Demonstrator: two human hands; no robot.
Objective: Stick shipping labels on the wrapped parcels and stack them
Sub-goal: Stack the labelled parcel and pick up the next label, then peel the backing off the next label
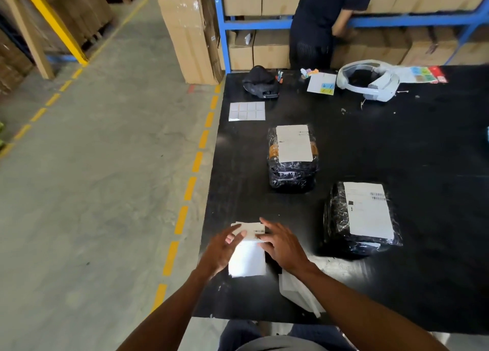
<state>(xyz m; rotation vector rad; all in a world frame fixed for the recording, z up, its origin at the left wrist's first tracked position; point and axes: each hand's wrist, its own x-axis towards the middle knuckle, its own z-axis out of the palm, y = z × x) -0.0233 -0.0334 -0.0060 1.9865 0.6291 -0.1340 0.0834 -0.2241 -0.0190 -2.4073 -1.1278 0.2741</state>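
Note:
Two black plastic-wrapped parcels lie on the black table (423, 144), each with a white shipping label on top: one in the middle (292, 176), one to the right (336, 218). Near the table's front left lies a white label sheet (247, 260). My left hand (225, 247) and my right hand (283, 246) are both over it. Their fingertips pinch a printed label (251, 229) at the sheet's far end, which looks partly lifted off the backing.
Crumpled white backing paper (299, 289) lies by my right forearm. At the back are a grid sticker sheet (247, 111), a black cap (260, 83), a white headset (370, 79) and coloured papers (321, 83). A person (317, 19) stands by blue shelving with cartons.

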